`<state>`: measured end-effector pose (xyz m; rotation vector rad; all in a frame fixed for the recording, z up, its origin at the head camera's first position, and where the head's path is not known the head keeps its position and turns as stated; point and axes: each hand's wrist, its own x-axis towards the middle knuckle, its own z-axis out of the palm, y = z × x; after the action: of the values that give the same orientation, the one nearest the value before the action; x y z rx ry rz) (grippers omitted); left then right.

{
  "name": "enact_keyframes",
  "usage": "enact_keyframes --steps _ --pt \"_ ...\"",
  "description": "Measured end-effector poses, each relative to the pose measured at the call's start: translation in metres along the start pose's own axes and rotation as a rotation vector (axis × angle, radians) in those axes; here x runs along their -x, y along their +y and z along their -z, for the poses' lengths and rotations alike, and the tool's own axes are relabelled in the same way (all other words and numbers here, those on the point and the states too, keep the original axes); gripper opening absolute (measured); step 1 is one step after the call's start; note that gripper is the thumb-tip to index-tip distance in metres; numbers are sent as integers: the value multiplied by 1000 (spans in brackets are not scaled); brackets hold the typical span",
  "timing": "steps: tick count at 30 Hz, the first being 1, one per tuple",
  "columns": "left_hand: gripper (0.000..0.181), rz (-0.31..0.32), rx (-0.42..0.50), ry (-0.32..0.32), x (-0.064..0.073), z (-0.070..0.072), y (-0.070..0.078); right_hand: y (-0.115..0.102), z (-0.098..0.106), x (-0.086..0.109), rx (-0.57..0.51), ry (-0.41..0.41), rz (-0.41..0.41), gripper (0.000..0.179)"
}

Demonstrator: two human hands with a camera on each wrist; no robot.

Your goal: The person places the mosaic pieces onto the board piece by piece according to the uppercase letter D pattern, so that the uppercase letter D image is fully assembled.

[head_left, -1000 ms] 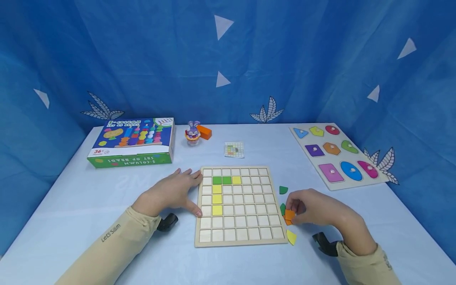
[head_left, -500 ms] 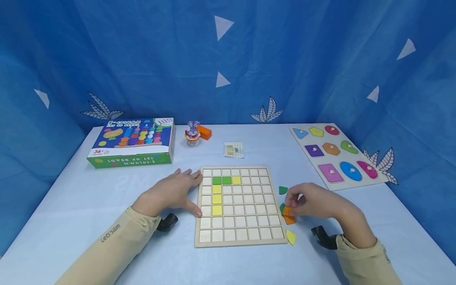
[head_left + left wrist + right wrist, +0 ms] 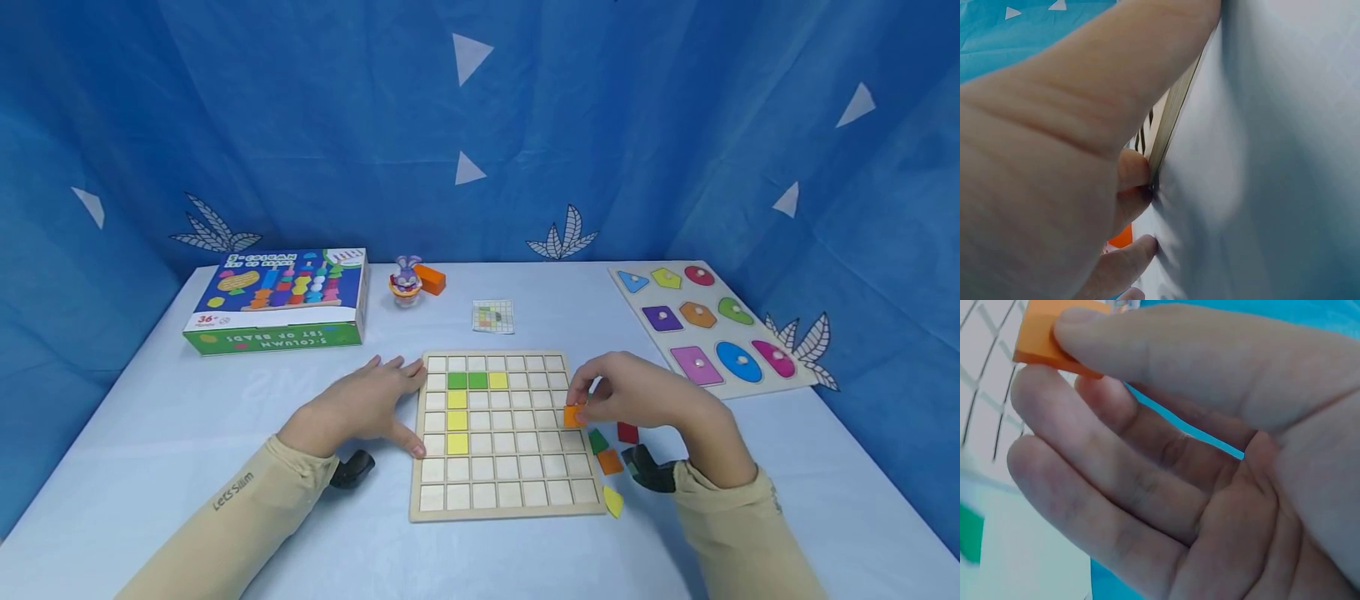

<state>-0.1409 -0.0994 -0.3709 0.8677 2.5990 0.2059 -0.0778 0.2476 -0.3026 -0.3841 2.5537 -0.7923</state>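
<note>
Looks partway: two green squares (image 3: 457, 381) and four yellow squares (image 3: 457, 421) sit in the wooden grid board (image 3: 495, 516), most cells bare. Right hand (image 3: 633, 392) pinches an orange square tile (image 3: 572, 417) over the board's right side, not yet placed. Left hand (image 3: 363, 402), fingers spread, touches the left edge. Left off the board, right side: red tile (image 3: 627, 432), green piece (image 3: 597, 442), second orange tile (image 3: 610, 462), yellow piece (image 3: 613, 501).

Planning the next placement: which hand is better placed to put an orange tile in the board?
Right, I'd judge: the right hand pinches an orange tile by the board. The left hand rests at the board's left edge, no tile visible in it.
</note>
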Motion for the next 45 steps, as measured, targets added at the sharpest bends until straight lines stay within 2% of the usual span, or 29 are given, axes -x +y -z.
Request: enact_keyframes --steps 12,21,34,38,45 --pt "126 -4 2 16 1 1 0 -24 -12 -18 -26 2 102 12" --pt "127 -1 0 15 2 1 -1 -39 -42 -40 -29 -60 219 10" --pt "124 -13 -6 25 0 1 1 -55 -85 -57 3 -110 272 12" --pt "125 -12 -5 26 0 0 1 -59 -91 -58 -4 -117 284 12" --pt "126 -5 -1 21 0 0 -1 -61 -94 -60 52 -93 298 9"
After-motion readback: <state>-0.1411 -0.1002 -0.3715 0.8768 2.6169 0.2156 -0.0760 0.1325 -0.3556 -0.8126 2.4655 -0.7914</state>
